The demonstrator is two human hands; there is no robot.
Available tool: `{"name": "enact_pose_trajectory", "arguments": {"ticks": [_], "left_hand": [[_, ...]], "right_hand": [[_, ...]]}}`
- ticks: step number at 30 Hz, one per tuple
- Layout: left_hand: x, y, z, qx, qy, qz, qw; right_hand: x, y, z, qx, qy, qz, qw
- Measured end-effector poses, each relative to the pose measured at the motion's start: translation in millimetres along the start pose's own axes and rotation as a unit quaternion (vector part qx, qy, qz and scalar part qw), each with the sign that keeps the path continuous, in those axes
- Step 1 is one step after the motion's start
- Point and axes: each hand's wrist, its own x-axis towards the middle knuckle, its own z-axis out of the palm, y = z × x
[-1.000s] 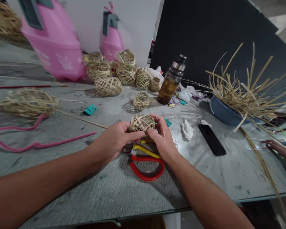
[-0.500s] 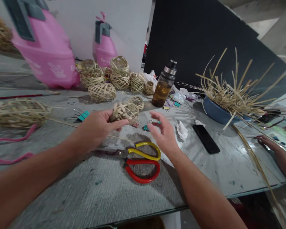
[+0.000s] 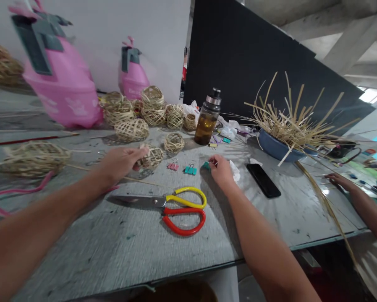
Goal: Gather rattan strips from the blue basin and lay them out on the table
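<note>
My left hand (image 3: 125,161) grips a small woven bamboo ball (image 3: 152,157) by its left side, just above the table. Out to the right, my right hand (image 3: 220,168) has its fingers closed at a teal binder clip (image 3: 207,166), partly hidden by the fingertips. Between the hands lie a second teal binder clip (image 3: 190,170) and a pink binder clip (image 3: 173,166). Another woven ball (image 3: 174,143) rests behind them. Nearer me lie scissors (image 3: 157,202) with one yellow and one red handle, blades pointing left.
Behind stand pink spray bottles (image 3: 62,90), several woven balls (image 3: 132,129) and a bottle of brown liquid (image 3: 206,121). To the right are a phone (image 3: 264,180) and a blue basin (image 3: 270,147) full of bamboo strips. A co-worker's hand (image 3: 339,181) is at the far right.
My right hand has moved from open above the table down to the teal clip and closed there. My left hand has shifted left and lower with the woven ball.
</note>
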Motion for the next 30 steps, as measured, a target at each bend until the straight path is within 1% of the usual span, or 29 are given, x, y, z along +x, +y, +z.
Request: {"name": "enact_pose_trajectory", "arguments": {"ticks": [2, 4, 6, 8, 11, 14, 15, 17, 20, 22, 25, 27, 30], "left_hand": [[-2.4, 3.7, 0.1, 0.064, -0.005, 0.033, 0.997], [-3.6, 8.2, -0.2, 0.097, -0.011, 0.056, 0.994], [-1.9, 11.8, -1.0, 0.111, -0.003, 0.053, 0.992], [2.1, 13.8, -2.4, 0.117, 0.005, 0.035, 0.993], [8.6, 15.0, -4.6, 0.121, 0.006, 0.024, 0.992], [11.9, 16.1, -6.0, 0.124, -0.008, 0.045, 0.991], [12.6, 16.8, -6.3, 0.127, -0.015, 0.054, 0.99], [14.8, 18.9, -7.1, 0.143, -0.028, 0.07, 0.987], [21.9, 23.6, -8.6, 0.171, -0.022, 0.108, 0.979], [29.4, 26.4, -7.8, 0.178, -0.013, 0.148, 0.973], [43.1, 27.1, -0.5, 0.177, -0.017, 0.198, 0.964], [52.1, 24.9, 7.6, 0.163, -0.021, 0.202, 0.965], [63.0, 21.6, 17.6, 0.135, -0.016, 0.19, 0.972]], "right_hand": [[3.0, -1.5, -1.3, 0.032, 0.015, -0.009, 0.999], [5.3, -5.3, -0.6, 0.056, 0.022, -0.03, 0.998], [5.7, -12.0, 2.5, 0.051, 0.019, -0.051, 0.997], [3.3, -21.1, 7.5, 0.012, 0.009, -0.067, 0.998], [-3.3, -34.3, 16.0, -0.051, -0.031, -0.095, 0.994], [-7.3, -41.1, 22.4, -0.064, -0.096, -0.128, 0.985], [-7.3, -41.7, 23.8, -0.06, -0.11, -0.137, 0.983], [-6.2, -40.9, 26.0, -0.045, -0.118, -0.147, 0.981], [-5.0, -36.8, 29.3, -0.025, -0.102, -0.142, 0.984], [-5.6, -33.5, 31.9, -0.016, -0.089, -0.141, 0.986], [-7.1, -29.0, 35.0, 0.001, -0.08, -0.152, 0.985], [-7.4, -26.7, 35.4, 0.014, -0.081, -0.159, 0.984], [-7.0, -24.7, 33.9, 0.03, -0.084, -0.16, 0.983]]}}
